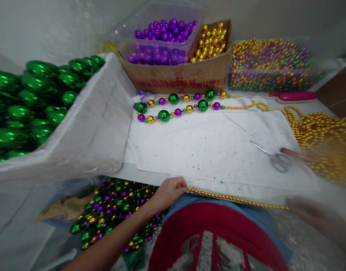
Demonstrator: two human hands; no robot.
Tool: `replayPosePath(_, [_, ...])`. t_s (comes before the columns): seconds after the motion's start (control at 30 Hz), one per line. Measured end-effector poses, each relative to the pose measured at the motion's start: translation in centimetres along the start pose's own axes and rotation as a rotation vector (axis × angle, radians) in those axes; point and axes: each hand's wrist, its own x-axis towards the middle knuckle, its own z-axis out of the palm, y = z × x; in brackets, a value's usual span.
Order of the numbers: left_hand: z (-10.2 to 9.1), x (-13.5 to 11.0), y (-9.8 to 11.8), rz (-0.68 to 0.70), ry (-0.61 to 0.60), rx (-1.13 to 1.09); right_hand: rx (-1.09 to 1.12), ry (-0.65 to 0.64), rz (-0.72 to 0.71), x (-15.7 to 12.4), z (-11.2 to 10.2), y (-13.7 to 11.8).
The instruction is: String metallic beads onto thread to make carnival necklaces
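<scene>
1. Strand of small, round, glossy gold beads (237, 198): it ran nearly straight between your two hands, in front of your lap, along the near side of the white cloth (218, 146). Whether it touched the table's edge could not be told.
2. Your left hand (173, 188): thumb and curled fingers were pinched together on the strand's left part, with no visible gap.
3. Your right hand (305, 210): it was blurred where the strand met its fingers, so you could not tell how far they were closed, or how firmly.
4. Handling (judged): the strand was probably light and limp, for the pile of loose gold bead strands (328, 143) lay in easy curves. Each bead looked hard, smooth and somewhat slippery.
5. Hold (judged): you were best served by a thumb-and-finger pinch across one bead near each end, its neighbour acting as a stop. The links between beads were the likelier weak points, so gentle, even tension suited them better than a jerk.
6. Surroundings: a looped strand of large green, purple and gold beads (174, 99) and metal scissors (271, 155) lay well apart from your left hand.
</scene>
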Motion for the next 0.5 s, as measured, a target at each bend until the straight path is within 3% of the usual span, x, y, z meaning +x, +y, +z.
replayPosePath(0.13, [0.0, 0.2, 0.4, 0.008, 0.023, 0.045, 0.046, -0.162, 0.042, 0.4, -0.2, -0.1])
replayPosePath(0.33, [-0.2, 1.0, -0.5, 0.049, -0.012, 0.066, 0.058, -0.122, -0.059, 0.6, 0.4, -0.8])
replayPosePath(0.5, [-0.2, 2.6, -2.0, 0.034, -0.105, 0.032, 0.013, -0.063, -0.038, 1.2, 0.8, -0.3])
